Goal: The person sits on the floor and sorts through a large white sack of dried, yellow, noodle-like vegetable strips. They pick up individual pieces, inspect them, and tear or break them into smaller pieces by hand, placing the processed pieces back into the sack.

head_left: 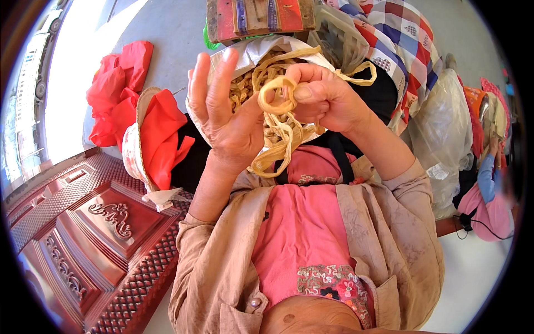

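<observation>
My left hand (231, 131) is raised with several fingers spread upward, while its thumb and forefinger side hold a loop in a long, flat, yellow-brown strip (282, 107). From the right, my right hand (336, 103) pinches the same strip between thumb and bent fingers. Loose lengths of the strip hang below the loop toward my lap. Under both hands is a white sack (283, 42) with its mouth spread wide. Inside lies a heap of similar strips (245, 86), many of them apparently knotted. Just where the left fingertips grip is partly hidden.
Beyond the sack stands a worn wooden box (261, 19). Red cloth (119, 78) and a brimmed hat (133, 150) lie left, above a carved red door panel (111, 222). Checked fabric (409, 44) and a clear plastic bag (445, 128) are right, near another person's blue sleeve (486, 178).
</observation>
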`<state>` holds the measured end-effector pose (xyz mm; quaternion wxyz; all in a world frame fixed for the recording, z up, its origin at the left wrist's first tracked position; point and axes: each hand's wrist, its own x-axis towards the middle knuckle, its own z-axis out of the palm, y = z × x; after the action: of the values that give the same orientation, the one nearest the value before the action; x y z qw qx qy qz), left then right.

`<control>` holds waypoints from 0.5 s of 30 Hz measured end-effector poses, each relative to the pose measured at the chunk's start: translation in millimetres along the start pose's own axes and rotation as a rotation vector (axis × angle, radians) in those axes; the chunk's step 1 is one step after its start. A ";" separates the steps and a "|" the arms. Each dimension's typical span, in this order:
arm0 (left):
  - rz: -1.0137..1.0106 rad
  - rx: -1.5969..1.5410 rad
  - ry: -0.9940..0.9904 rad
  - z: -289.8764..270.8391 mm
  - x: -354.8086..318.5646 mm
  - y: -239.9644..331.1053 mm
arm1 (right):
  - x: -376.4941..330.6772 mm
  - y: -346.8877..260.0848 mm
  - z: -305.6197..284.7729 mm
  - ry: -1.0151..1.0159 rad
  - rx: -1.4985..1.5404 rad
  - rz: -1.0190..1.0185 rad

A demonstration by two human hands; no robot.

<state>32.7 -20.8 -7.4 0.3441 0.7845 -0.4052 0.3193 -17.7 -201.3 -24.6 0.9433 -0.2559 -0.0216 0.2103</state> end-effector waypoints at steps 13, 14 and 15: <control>0.020 0.084 -0.360 -2.0 -11.2 3.7 | 1.7 5.7 -5.6 0.351 -0.603 -0.175; -0.037 0.021 -0.322 3.4 -14.3 -2.4 | 2.1 6.6 -5.3 0.338 -0.622 -0.193; -0.190 -0.132 -0.332 5.0 -19.3 -3.3 | 1.0 5.0 -4.0 0.310 -0.579 -0.153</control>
<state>27.7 -15.3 -26.2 0.3520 0.8368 -0.4005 0.1246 -18.1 -198.8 -30.6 0.8365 -0.5399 0.0443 0.0826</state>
